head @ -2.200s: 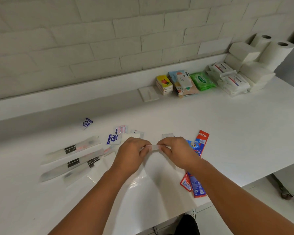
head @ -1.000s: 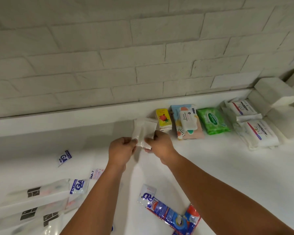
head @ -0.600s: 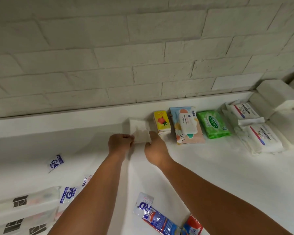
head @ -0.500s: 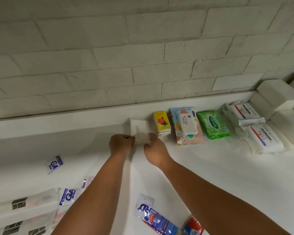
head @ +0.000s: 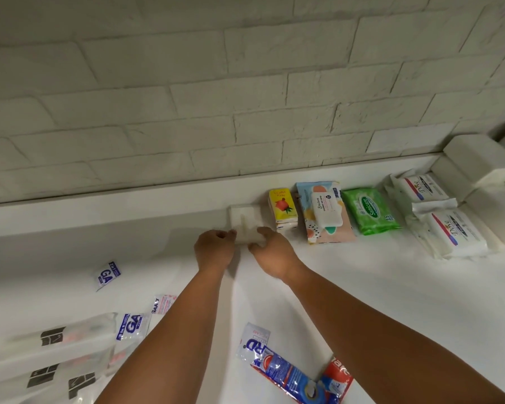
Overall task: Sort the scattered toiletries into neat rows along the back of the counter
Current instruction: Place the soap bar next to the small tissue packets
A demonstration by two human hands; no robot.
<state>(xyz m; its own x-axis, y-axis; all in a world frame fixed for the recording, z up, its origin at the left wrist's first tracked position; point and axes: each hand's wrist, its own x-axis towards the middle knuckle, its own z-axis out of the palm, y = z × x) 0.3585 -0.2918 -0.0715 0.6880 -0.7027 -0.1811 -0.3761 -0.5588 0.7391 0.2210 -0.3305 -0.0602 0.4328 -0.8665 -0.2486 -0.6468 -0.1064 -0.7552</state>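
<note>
the white packet (head: 245, 221) is pinched at its left edge by the left hand (head: 215, 249) and at its near corner by the right hand (head: 270, 252). carried back from the front scatter, it is now laid just left of the yellow tissue pack (head: 282, 208); the row is extended.

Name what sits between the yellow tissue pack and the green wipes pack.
A pastel patterned wipes pack with a white lid lies between them; the head view shows it.
</note>
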